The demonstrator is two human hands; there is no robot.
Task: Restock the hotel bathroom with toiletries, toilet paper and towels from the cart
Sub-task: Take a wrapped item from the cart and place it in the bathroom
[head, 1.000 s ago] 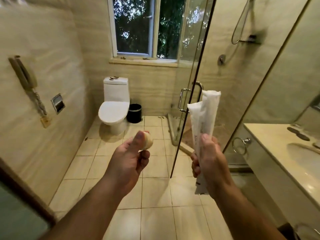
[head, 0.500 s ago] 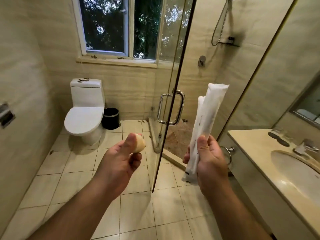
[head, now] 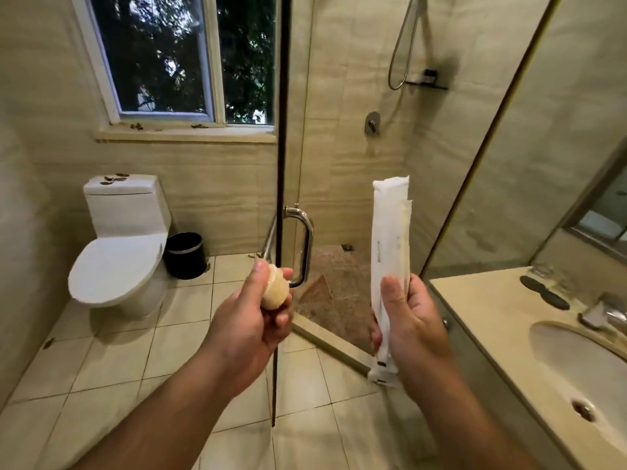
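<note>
The left hand pinches a small round soap, likely light and slippery, while the right hand grips thin white sachets low down, probably limp, near the vanity counter at right.

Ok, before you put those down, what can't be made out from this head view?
Head view only:
- white packets in the right hand: print too small to read, wrapping hides contents.
- round pale item in the left hand: partly hidden by that hand; what it is unclear.
- sink: cut off by the right edge.
- dark objects on the counter: blurred, unidentifiable.
</note>
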